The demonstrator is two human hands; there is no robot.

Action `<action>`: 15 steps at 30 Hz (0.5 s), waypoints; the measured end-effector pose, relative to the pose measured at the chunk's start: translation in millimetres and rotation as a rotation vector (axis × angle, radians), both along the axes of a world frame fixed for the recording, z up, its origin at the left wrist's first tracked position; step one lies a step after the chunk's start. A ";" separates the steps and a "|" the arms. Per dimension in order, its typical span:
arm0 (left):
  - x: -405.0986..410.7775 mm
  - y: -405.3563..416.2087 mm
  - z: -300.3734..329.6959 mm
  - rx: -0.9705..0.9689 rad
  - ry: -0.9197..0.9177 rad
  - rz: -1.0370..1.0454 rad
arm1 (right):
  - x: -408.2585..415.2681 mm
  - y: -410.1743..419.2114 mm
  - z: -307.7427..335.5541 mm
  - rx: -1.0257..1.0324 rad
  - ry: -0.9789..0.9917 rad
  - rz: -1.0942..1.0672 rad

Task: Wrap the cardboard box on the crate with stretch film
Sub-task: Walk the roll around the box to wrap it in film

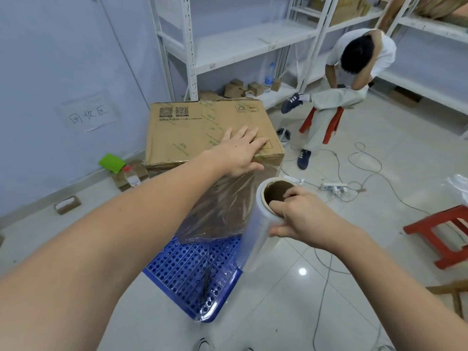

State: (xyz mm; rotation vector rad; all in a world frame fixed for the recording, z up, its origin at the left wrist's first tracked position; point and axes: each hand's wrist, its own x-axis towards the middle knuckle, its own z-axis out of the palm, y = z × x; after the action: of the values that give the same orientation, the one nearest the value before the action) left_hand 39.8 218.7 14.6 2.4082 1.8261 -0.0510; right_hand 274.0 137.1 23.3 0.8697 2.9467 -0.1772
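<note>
A brown cardboard box [192, 127] stands on a blue perforated crate [187, 272]. Clear stretch film [222, 206] covers the box's near side and runs down over the crate's corner. My left hand [240, 153] lies flat with straight fingers on the box's top near its right corner, thumb over the edge on the film. My right hand [301, 216] grips the upper end of the stretch film roll [255, 229], with fingers hooked into its brown cardboard core. The roll stands almost upright just right of the box.
A seated person [347, 79] on a red stool is behind the box to the right. A second red stool [445, 234] stands at the right. A power strip [334, 187] and cables lie on the tiled floor. White shelving [240, 44] lines the back wall.
</note>
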 end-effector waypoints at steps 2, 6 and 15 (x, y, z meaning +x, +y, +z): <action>-5.7 -2.2 7.1 0.000 -0.047 -0.021 | -2.2 -3.5 2.9 0.021 -0.015 0.000; -31.3 -15.8 17.6 0.038 0.050 -0.134 | -9.8 -15.5 13.7 0.124 -0.098 -0.077; -66.9 -31.5 -3.9 0.062 0.192 -0.072 | -46.7 -23.5 4.9 0.148 -0.068 -0.359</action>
State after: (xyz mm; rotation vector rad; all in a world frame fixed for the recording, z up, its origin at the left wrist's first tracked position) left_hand -27.1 187.2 10.7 2.5927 1.8411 -0.2432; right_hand 227.3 113.6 28.2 1.3904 2.7431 0.0551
